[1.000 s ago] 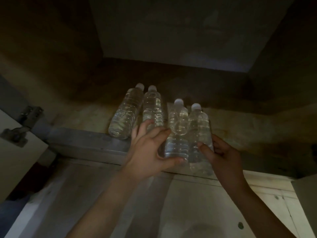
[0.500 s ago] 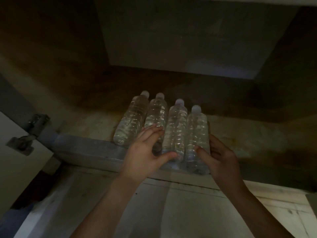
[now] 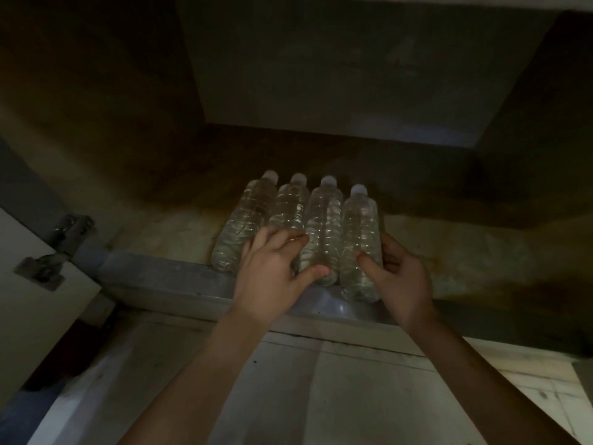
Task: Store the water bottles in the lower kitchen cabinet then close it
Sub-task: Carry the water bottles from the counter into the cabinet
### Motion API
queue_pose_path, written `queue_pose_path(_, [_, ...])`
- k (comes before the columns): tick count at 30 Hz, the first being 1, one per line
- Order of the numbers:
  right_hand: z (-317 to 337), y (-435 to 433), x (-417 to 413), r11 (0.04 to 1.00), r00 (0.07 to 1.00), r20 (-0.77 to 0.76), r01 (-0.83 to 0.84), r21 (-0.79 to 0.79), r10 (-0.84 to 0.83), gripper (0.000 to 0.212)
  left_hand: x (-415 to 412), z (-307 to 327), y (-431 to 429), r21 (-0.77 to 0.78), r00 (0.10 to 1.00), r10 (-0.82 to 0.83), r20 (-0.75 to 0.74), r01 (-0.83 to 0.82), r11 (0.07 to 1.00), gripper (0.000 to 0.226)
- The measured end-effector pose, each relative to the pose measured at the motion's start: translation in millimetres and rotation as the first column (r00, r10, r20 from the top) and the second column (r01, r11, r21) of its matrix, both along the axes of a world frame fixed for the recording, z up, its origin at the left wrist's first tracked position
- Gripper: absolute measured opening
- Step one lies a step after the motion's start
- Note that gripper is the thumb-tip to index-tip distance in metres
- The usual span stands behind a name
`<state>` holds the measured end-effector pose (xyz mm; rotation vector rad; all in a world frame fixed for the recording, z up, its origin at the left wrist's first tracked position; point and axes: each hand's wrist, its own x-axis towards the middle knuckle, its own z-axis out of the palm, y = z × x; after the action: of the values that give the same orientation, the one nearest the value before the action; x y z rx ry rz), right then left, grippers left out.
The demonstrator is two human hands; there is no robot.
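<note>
Four water bottles [image 3: 321,226] in touching row at front edge of cabinet floor [image 3: 455,252]. Left hand [image 3: 272,277] curled over middle two bottles [image 3: 316,203], thumb on third. Right hand [image 3: 401,277] gripped rightmost bottle [image 3: 361,226].

four bottles [image 3: 324,226] with four white caps [image 3: 358,189] at the front edge of one cabinet [image 3: 449,252]; two hands, left hand [image 3: 272,277] and right hand [image 3: 401,284]; two hinges [image 3: 72,228]; one door [image 3: 32,309].

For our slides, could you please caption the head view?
Left hand and right hand grip a row of four water bottles inside the open cabinet.
</note>
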<state>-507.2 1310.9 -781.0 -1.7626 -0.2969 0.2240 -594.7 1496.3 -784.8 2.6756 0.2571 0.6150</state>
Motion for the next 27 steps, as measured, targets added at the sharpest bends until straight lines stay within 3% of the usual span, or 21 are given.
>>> queue_pose_path(8, [-1,-5,-3,0.994,0.996,0.082,-0.024,-0.103,0.033,0.024,-5,-2,-4,0.067,0.999,-0.015,-0.032,0.017,0.998,0.063])
queue_pose_path(11, [-2,-15,-21,0.956,0.962,0.250,-0.038,-0.290,0.114,0.041,-23,-6,-13,0.068,0.998,-0.030,-0.063,0.035,0.997,0.061])
queue_pose_path(14, [1,-29,-53,0.878,0.962,0.229,-0.019,-0.478,0.146,0.054,-55,-7,-29,0.014,0.997,-0.034,-0.075,0.035,0.999,0.055])
queue_pose_path(18, [18,-52,-110,0.753,0.925,0.295,0.014,-0.657,0.240,0.056,-115,4,-56,-0.022,0.986,-0.011,-0.168,0.007,1.000,0.050])
queue_pose_path(23, [94,-72,-164,0.624,0.885,0.232,-0.081,-0.777,0.404,0.053,-190,90,-83,-0.079,0.927,-0.039,-0.372,0.010,0.997,0.046])
queue_pose_path(27, [214,-85,-194,0.627,0.911,0.159,-0.129,-0.768,0.381,0.051,-230,214,-97,-0.113,0.891,-0.048,-0.452,-0.004,0.994,0.049])
